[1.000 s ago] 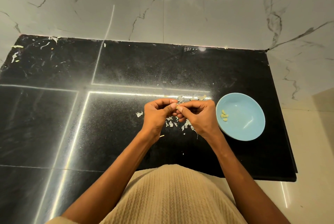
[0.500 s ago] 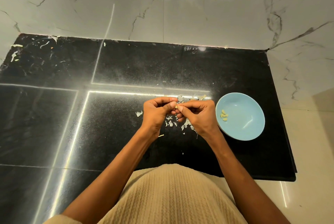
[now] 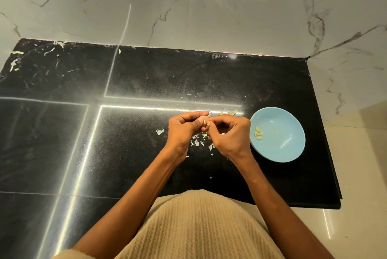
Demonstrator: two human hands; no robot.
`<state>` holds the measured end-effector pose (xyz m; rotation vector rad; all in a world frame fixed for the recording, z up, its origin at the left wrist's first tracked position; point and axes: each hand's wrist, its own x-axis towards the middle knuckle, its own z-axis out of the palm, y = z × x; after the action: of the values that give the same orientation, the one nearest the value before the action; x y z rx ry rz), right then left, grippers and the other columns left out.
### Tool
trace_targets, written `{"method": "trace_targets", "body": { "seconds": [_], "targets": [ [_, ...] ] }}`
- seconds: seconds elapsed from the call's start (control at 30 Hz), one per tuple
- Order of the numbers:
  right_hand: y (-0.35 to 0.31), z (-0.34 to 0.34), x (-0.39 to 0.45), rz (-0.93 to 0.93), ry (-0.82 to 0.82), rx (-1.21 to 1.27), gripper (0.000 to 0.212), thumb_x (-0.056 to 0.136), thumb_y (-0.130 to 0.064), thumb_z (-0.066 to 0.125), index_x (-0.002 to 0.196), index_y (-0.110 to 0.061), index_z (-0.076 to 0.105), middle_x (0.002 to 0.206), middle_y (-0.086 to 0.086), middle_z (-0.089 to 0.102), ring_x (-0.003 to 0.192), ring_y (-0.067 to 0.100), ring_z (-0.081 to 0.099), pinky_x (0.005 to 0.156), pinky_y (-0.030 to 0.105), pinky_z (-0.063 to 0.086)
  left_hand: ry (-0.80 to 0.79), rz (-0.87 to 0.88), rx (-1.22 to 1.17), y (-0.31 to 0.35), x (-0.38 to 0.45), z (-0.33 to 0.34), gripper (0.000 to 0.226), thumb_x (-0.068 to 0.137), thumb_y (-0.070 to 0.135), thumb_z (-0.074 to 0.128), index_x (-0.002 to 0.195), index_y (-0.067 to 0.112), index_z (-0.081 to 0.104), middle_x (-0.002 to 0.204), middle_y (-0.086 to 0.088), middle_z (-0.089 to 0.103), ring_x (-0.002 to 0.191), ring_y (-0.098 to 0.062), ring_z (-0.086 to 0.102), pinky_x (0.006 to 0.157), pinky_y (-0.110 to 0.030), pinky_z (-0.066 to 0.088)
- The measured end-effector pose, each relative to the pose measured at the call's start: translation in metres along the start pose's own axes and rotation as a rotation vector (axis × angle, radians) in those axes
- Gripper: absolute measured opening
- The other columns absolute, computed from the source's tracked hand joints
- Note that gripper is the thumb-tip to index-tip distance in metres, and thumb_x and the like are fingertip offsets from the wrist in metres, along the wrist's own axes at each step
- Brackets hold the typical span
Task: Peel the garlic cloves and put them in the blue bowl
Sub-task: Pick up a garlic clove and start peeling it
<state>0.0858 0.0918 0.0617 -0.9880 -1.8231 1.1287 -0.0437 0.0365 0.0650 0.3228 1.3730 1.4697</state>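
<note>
**Garlic clove held between both hands, bowl to the right**

Where the fingertips of the two hands meet, one garlic clove [image 3: 205,121] is pinched, pale and partly hidden by the fingers; how much skin remains on it cannot be told.

- Left hand [image 3: 184,131]: fingers curled, thumb and forefinger gripping the clove from its own side.
- Right hand [image 3: 229,134]: fingers curled, thumb and forefinger tips closed on the same clove, touching the left hand's fingertips.
- Blue bowl [image 3: 278,150]: just beside the right hand, on its outer side, upright on the table. Contains a few peeled cloves [image 3: 258,133] lying together against the wall nearest the hand.
- Skin scraps [image 3: 196,142]: small white flakes scattered on the table directly below and between the hands; one larger flake [image 3: 160,131] just outside the left hand; a few more pieces [image 3: 233,112] beyond the right hand's knuckles.
- Table [image 3: 146,74]: black polished stone, streaked with bright line reflections, carrying all of the above.
- Further scraps [image 3: 14,64]: well apart from the hands, at the far corner on the left-hand side.
- Wall [image 3: 209,7]: white marble with dark veins, beyond the table.
- Beige ribbed garment [image 3: 199,227]: on the person, nearest the camera, between the forearms.
</note>
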Motion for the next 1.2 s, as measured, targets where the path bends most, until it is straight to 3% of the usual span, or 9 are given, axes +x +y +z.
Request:
{"method": "trace_targets", "body": {
  "seconds": [0.13, 0.27, 0.33, 0.53, 0.67, 0.83, 1.0, 1.2],
  "targets": [
    [0.000, 0.001, 0.001, 0.006, 0.054, -0.020, 0.009, 0.084, 0.001, 0.077, 0.078, -0.005, 0.079, 0.072, -0.004, 0.075, 0.061, 0.007, 0.072, 0.059, 0.020, 0.056, 0.054, 0.111, 0.078, 0.000, -0.003, 0.004, 0.024, 0.087, -0.007, 0.069, 0.107, 0.006, 0.073, 0.081, -0.013, 0.073, 0.071, -0.020, 0.071, 0.074, -0.028, 0.060],
    [0.003, 0.001, 0.001, 0.076, 0.081, 0.025, 0.009, 0.085, -0.003, 0.078, 0.077, -0.006, 0.079, 0.070, -0.002, 0.075, 0.058, 0.015, 0.072, 0.054, 0.033, 0.061, 0.089, 0.176, 0.142, -0.002, -0.004, 0.006, 0.007, 0.086, 0.000, 0.073, 0.091, 0.004, 0.076, 0.085, -0.014, 0.076, 0.075, -0.026, 0.074, 0.074, -0.033, 0.061],
    [0.003, 0.002, 0.001, 0.124, 0.092, 0.062, 0.009, 0.086, -0.002, 0.076, 0.079, -0.006, 0.079, 0.069, 0.000, 0.075, 0.056, 0.019, 0.072, 0.052, 0.038, 0.061, 0.062, 0.161, 0.154, -0.002, -0.003, 0.006, 0.007, 0.089, 0.003, 0.072, 0.091, 0.007, 0.077, 0.086, -0.012, 0.077, 0.078, -0.026, 0.073, 0.077, -0.034, 0.060],
    [-0.001, -0.001, 0.003, 0.213, 0.111, 0.187, 0.011, 0.088, 0.002, 0.074, 0.082, -0.006, 0.077, 0.065, 0.002, 0.074, 0.052, 0.019, 0.070, 0.048, 0.028, 0.057, -0.076, 0.164, 0.136, -0.001, -0.007, 0.005, 0.021, 0.086, -0.006, 0.070, 0.105, 0.001, 0.074, 0.100, -0.010, 0.077, 0.095, -0.022, 0.074, 0.083, -0.027, 0.058],
    [-0.002, 0.001, 0.003, 0.228, 0.098, 0.228, 0.009, 0.088, 0.005, 0.073, 0.081, -0.001, 0.077, 0.065, 0.007, 0.073, 0.052, 0.020, 0.069, 0.048, 0.030, 0.058, -0.019, 0.158, 0.134, -0.002, -0.005, 0.006, 0.013, 0.090, -0.001, 0.068, 0.100, 0.004, 0.075, 0.092, -0.010, 0.077, 0.087, -0.019, 0.074, 0.080, -0.027, 0.058],
    [-0.001, -0.002, 0.003, 0.271, 0.112, 0.251, 0.017, 0.090, 0.005, 0.071, 0.080, -0.008, 0.075, 0.065, 0.008, 0.073, 0.053, 0.020, 0.069, 0.050, 0.031, 0.059, -0.009, 0.131, 0.085, -0.004, -0.004, 0.005, 0.016, 0.094, -0.001, 0.063, 0.098, 0.009, 0.075, 0.079, -0.008, 0.074, 0.076, -0.015, 0.068, 0.078, -0.027, 0.057],
    [0.000, -0.003, 0.003, 0.285, 0.111, 0.255, 0.019, 0.090, 0.005, 0.070, 0.081, -0.010, 0.075, 0.065, 0.007, 0.074, 0.053, 0.019, 0.069, 0.050, 0.031, 0.059, 0.008, 0.096, 0.026, -0.005, -0.003, 0.006, 0.016, 0.095, -0.002, 0.061, 0.099, 0.007, 0.074, 0.079, -0.007, 0.073, 0.076, -0.015, 0.067, 0.075, -0.024, 0.056],
    [0.006, -0.013, 0.005, 0.309, 0.186, 0.276, 0.015, 0.090, 0.006, 0.070, 0.080, -0.004, 0.075, 0.063, 0.009, 0.071, 0.051, 0.020, 0.066, 0.049, 0.031, 0.058, 0.135, 0.089, -0.063, 0.002, 0.002, -0.002, 0.014, 0.095, -0.002, 0.061, 0.096, 0.003, 0.073, 0.080, -0.007, 0.071, 0.073, -0.013, 0.064, 0.069, -0.020, 0.055]
  ]
}}
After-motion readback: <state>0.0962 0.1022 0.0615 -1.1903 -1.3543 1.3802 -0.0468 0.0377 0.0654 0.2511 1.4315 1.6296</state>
